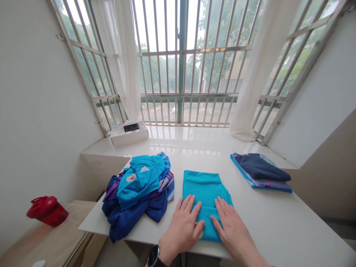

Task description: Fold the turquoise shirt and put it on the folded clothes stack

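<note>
A turquoise shirt (204, 185), folded into a long rectangle, lies flat on the white table in front of me. My left hand (185, 220) rests on its lower left part with the fingers stretched out and the thumb over the cloth. On the lower right part lies my right hand (232, 222), palm down, fingers spread. Part of a small pale patch shows beside my left thumb. Both hands cover much of the shirt's lower half. A dark watch (153, 256) is on my left wrist.
Left of the shirt is a loose heap of blue and purple clothes (139, 193). A folded stack (260, 170) lies to the right. On the window ledge stands a white box (130, 137) with a black phone-like object (131, 127). A red lidded container (48, 211) sits at far left.
</note>
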`<state>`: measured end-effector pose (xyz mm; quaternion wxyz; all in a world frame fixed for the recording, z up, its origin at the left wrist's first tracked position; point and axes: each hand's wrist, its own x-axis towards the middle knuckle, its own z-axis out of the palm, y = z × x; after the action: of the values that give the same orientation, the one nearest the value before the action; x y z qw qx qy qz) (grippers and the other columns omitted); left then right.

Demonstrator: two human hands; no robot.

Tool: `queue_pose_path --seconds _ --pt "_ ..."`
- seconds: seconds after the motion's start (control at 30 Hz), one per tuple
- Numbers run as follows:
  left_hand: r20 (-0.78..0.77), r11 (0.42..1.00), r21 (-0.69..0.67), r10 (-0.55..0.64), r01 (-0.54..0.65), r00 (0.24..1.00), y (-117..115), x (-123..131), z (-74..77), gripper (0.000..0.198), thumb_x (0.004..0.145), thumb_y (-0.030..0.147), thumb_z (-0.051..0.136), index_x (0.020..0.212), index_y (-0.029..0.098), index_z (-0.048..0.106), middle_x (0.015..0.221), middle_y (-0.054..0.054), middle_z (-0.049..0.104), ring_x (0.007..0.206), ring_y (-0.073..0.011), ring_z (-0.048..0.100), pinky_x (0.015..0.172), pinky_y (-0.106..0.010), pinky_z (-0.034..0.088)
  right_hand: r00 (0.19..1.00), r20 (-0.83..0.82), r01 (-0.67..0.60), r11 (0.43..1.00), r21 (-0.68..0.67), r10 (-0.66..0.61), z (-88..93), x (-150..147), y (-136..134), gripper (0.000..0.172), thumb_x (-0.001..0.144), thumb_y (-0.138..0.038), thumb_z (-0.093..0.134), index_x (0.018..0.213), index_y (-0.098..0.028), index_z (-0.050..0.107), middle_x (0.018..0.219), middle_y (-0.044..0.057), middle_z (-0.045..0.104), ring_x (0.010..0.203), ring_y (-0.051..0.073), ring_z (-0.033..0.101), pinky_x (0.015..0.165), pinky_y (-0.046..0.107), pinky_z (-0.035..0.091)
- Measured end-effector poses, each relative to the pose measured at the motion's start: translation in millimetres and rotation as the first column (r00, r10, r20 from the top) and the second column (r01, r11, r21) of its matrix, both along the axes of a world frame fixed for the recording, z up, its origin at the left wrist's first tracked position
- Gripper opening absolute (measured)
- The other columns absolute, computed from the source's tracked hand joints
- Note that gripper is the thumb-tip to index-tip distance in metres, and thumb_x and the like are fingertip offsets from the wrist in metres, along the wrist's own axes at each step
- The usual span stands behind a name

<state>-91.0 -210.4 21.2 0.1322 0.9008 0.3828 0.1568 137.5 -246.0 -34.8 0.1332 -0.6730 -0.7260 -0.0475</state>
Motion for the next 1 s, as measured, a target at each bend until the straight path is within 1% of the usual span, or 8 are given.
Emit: queue_pose_path --seconds 0.33,0.53,0.67,0.73,0.8,0.83,0.9,1.0 --pt "0.033 0.999 -0.033 0.023 -0.022 0.999 -1.4 -0.1 0.2 0.056 0.102 0.05 0.038 0.152 0.024 0.037 0.16 -0.009 0.031 0.148 -0.0291 0.026 0.12 -0.054 0.026 0.999 -0.031 0.009 0.994 -0.106 -0.012 14.6 -2.7 -0.3 0.075 0.098 -0.061 0.028 0.149 -0.008 0.041 0.157 0.013 0.035 0.144 0.03 0.036 0.118 0.05 0.034" --pt "0.019 0.999 -0.014 0.041 -0.041 0.999 -16.9 -13.7 4.8 0.054 0.103 0.044 0.04 0.152 0.022 0.037 0.162 -0.013 0.024 0.149 -0.0318 0.024 0.117 -0.053 0.032 0.999 -0.038 -0.007 0.99 -0.137 0.002 19.7 -2.8 -2.1 0.075 0.098 -0.061 0.029 0.15 -0.008 0.039 0.158 0.013 0.034 0.145 0.029 0.035 0.119 0.049 0.032" --pt "-0.01 0.998 -0.048 0.03 -0.03 1.0 -29.7 -18.7 7.8 0.057 0.102 0.043 0.043 0.153 0.022 0.033 0.162 -0.014 0.024 0.149 -0.0312 0.024 0.118 -0.054 0.03 0.991 -0.05 -0.128 0.984 -0.123 0.123 27.2 18.3 10.1 0.069 0.099 -0.058 0.031 0.151 -0.012 0.04 0.157 0.013 0.036 0.144 0.027 0.036 0.119 0.047 0.032" --pt "-0.029 0.998 -0.059 0.03 -0.031 0.999 -35.5 -14.8 7.1 0.062 0.099 0.042 0.049 0.155 0.022 0.029 0.163 -0.015 0.022 0.149 -0.0323 0.021 0.118 -0.057 0.027 0.974 -0.04 -0.227 0.969 -0.097 0.224 35.4 36.7 21.8 0.066 0.1 -0.055 0.034 0.15 -0.014 0.041 0.157 0.013 0.037 0.144 0.026 0.037 0.118 0.046 0.033" --pt "-0.038 0.999 -0.053 0.01 -0.012 0.999 -41.4 -6.4 3.3 0.07 0.096 0.042 0.054 0.156 0.023 0.024 0.163 -0.016 0.019 0.15 -0.0339 0.017 0.118 -0.06 0.024 0.962 0.007 -0.274 0.961 -0.034 0.274 46.6 53.8 31.7 0.066 0.098 -0.055 0.04 0.149 -0.013 0.044 0.157 0.015 0.037 0.144 0.027 0.035 0.117 0.045 0.034" --pt "-0.039 0.999 -0.047 -0.01 0.008 0.999 -44.5 -0.8 0.3 0.074 0.095 0.043 0.056 0.157 0.023 0.022 0.164 -0.017 0.016 0.151 -0.0348 0.014 0.117 -0.06 0.024 0.963 0.035 -0.268 0.963 0.017 0.267 52.7 59.5 34.3 0.066 0.097 -0.054 0.043 0.148 -0.012 0.045 0.157 0.016 0.037 0.145 0.028 0.035 0.117 0.046 0.034" --pt "-0.041 0.998 -0.043 -0.058 0.056 0.998 -50.9 12.0 -5.6 0.081 0.093 0.045 0.059 0.158 0.021 0.018 0.164 -0.019 0.013 0.151 -0.0362 0.011 0.116 -0.058 0.027 0.981 0.066 -0.187 0.973 0.136 0.18 63.4 61.9 32.5 0.061 0.096 -0.048 0.044 0.145 -0.012 0.048 0.154 0.017 0.042 0.142 0.031 0.038 0.114 0.047 0.037" --pt "-0.026 0.99 -0.069 -0.125 0.123 0.992 -58.1 30.3 -6.5 0.088 0.09 0.05 0.063 0.158 0.018 0.017 0.163 -0.022 0.012 0.15 -0.0374 0.015 0.114 -0.052 0.034 0.998 0.031 0.048 0.975 0.216 -0.056 67.5 43.4 14.2 0.05 0.097 -0.043 0.04 0.133 -0.014 0.059 0.136 0.017 0.058 0.123 0.032 0.054 0.104 0.048 0.045"
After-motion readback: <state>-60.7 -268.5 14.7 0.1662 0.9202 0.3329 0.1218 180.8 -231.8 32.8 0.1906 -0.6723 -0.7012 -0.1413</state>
